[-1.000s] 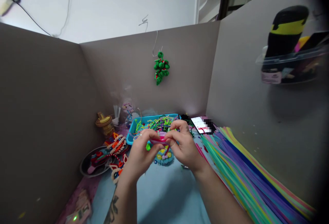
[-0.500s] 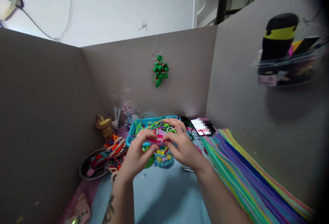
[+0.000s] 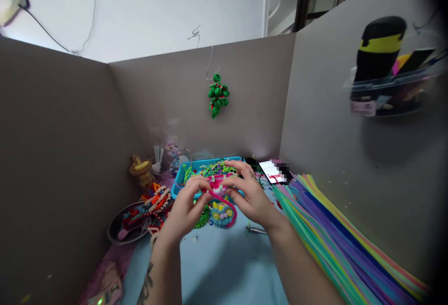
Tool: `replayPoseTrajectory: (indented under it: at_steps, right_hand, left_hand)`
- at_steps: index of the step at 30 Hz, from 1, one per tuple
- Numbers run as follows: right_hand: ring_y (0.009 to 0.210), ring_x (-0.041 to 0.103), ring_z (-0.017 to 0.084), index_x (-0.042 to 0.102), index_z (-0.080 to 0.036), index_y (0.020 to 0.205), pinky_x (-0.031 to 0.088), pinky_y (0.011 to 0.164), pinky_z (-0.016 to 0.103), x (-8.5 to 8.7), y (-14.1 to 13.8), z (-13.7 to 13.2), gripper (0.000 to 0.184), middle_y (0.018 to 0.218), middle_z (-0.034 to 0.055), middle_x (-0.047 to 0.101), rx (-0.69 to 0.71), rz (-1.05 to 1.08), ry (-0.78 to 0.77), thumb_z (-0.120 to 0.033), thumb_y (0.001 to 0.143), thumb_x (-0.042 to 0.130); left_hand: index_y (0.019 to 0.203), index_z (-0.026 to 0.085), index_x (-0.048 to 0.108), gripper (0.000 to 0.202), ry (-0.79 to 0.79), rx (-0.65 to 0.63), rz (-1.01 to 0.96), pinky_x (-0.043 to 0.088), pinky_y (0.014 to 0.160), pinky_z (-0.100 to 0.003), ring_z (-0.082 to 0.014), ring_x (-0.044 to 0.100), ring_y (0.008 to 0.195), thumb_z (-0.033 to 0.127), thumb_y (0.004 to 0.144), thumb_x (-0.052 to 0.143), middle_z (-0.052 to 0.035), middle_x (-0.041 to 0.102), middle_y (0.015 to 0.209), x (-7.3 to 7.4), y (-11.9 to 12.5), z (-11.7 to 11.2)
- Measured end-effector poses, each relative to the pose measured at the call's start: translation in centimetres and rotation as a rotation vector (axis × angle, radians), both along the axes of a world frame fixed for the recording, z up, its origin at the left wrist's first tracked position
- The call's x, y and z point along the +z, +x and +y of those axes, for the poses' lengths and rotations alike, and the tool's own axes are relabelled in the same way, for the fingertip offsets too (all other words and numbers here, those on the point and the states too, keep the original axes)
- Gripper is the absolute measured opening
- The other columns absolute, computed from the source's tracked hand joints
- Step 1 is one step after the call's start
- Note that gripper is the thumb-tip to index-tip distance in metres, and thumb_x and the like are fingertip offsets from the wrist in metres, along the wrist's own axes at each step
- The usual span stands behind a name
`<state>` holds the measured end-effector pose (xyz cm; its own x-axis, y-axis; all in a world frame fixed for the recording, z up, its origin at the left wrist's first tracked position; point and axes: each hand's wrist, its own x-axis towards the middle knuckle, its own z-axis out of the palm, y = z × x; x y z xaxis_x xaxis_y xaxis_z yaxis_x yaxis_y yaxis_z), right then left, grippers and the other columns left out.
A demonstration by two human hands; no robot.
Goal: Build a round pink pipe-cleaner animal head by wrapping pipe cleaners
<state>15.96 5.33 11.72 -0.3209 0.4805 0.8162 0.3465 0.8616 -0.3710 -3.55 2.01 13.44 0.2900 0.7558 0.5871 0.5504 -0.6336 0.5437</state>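
Between both hands, above the front of the blue tray [image 3: 178, 190], is a pink pipe-cleaner piece [image 3: 217, 182] with pale lilac fuzz on it. My left hand [image 3: 189, 204] pinches its left side between thumb and fingers. The fingers of my right hand [image 3: 247, 193] are curled on its right side. One loose pink strand [image 3: 235, 212] loops down from the piece and curls past the blue pipe-cleaner figure [image 3: 220, 216] with yellow eyes. Beside that figure, partly behind my left hand, sits a green figure [image 3: 202, 219].
Long pipe cleaners [image 3: 325, 235] cover the right side. A metal tool [image 3: 257, 230] lies near my right wrist. A dark bowl [image 3: 115, 235] and orange coils [image 3: 159, 200] stand left. A phone [image 3: 271, 171] lies at back right. A green ornament [image 3: 219, 95] hangs on the grey partition [image 3: 161, 95].
A pink strand now hangs below the piece in a loop, where none showed before. My right fingers have shifted slightly; both hands stay close to the same spot.
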Motion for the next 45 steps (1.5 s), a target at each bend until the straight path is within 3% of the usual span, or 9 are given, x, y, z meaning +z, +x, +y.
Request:
replayPoseTrajectory:
  at_steps: [3,7,10,13,16,23,31,39,45]
  right_hand:
    - [0.12,0.041,0.025,0.063,-0.023,0.083,0.037,0.1,0.049,0.1,-0.3,-0.1,0.019,0.126,0.007,0.049,0.003,-0.002,-0.002,-0.009,0.082,0.051]
    - [0.118,0.044,0.025,0.064,-0.023,0.085,0.038,0.097,0.047,-0.1,-0.6,-0.2,0.017,0.124,0.0079,0.049,-0.036,0.067,-0.03,-0.012,0.084,0.051]
    - [0.101,0.053,0.022,0.062,-0.021,0.087,0.044,0.088,0.041,-0.1,-0.7,-0.4,0.01,0.105,0.008,0.054,-0.067,0.203,-0.045,-0.018,0.085,0.052]
    - [0.086,0.057,0.019,0.06,-0.021,0.088,0.047,0.077,0.035,0.2,-0.9,-0.9,0.007,0.087,0.0037,0.06,0.019,0.117,-0.091,-0.021,0.081,0.061]
    - [0.081,0.059,0.017,0.063,-0.023,0.089,0.047,0.074,0.032,0.3,-1.1,-1.3,0.009,0.082,0.0016,0.065,0.03,0.041,-0.132,-0.019,0.08,0.063]
    - [0.076,0.057,0.018,0.066,-0.023,0.08,0.045,0.074,0.035,0.4,-1.0,-1.1,0.009,0.075,0.0015,0.066,-0.032,0.138,-0.013,-0.017,0.082,0.06]
    - [0.067,0.056,0.014,0.063,-0.02,0.069,0.044,0.063,0.027,0.2,-0.8,-0.4,0.015,0.069,0.0005,0.062,-0.061,0.213,-0.222,-0.015,0.081,0.056]
    - [0.069,0.058,0.014,0.066,-0.02,0.073,0.045,0.063,0.026,0.2,-0.4,-0.3,0.013,0.071,0.0005,0.063,0.011,0.159,-0.311,-0.014,0.08,0.057]
    - [0.098,0.055,0.02,0.067,-0.023,0.09,0.043,0.088,0.038,0.5,-0.2,-0.5,0.016,0.097,0.0048,0.06,0.006,0.103,-0.179,-0.013,0.078,0.062]
  left_hand:
    - [0.088,0.019,0.056,0.008,-0.007,-0.018,0.002,0.043,0.085,-0.035,-0.0196,0.055,0.096,0.024,0.088,0.05,-0.0061,0.061,0.091,0.1,0.2,-0.1]
    - [0.085,0.019,0.059,0.008,0.064,0.018,0.03,0.043,0.084,-0.034,-0.0193,0.056,0.092,0.022,0.087,0.052,-0.0052,0.063,0.087,0.0,0.4,0.1]
    - [0.083,0.019,0.06,0.009,0.129,0.085,0.018,0.043,0.081,-0.033,-0.0185,0.056,0.087,0.022,0.087,0.052,-0.0048,0.063,0.084,-0.1,0.3,0.3]
    - [0.083,0.019,0.06,0.01,0.164,0.129,0.011,0.044,0.078,-0.033,-0.0182,0.057,0.084,0.022,0.087,0.052,-0.0049,0.064,0.083,-0.1,0.3,0.3]
    - [0.083,0.019,0.061,0.01,0.177,0.145,0.028,0.044,0.076,-0.032,-0.018,0.057,0.082,0.023,0.087,0.052,-0.0049,0.064,0.081,0.0,0.3,0.3]
    - [0.082,0.02,0.066,0.012,0.092,0.044,0.153,0.042,0.07,-0.031,-0.0162,0.055,0.073,0.021,0.086,0.054,-0.0025,0.066,0.074,0.0,0.3,0.1]
    - [0.083,0.019,0.061,0.011,0.031,0.034,0.069,0.043,0.07,-0.029,-0.0158,0.056,0.075,0.023,0.087,0.052,-0.0027,0.063,0.078,0.0,0.2,-0.2]
    - [0.096,0.02,0.061,0.015,-0.025,0.089,-0.052,0.045,0.078,-0.029,-0.0166,0.06,0.088,0.025,0.088,0.05,-0.0039,0.065,0.093,-0.4,-0.1,0.0]
    - [0.093,0.019,0.061,0.013,-0.025,0.095,-0.034,0.045,0.079,-0.03,-0.0166,0.06,0.086,0.026,0.087,0.051,-0.004,0.065,0.091,-0.5,0.0,0.1]
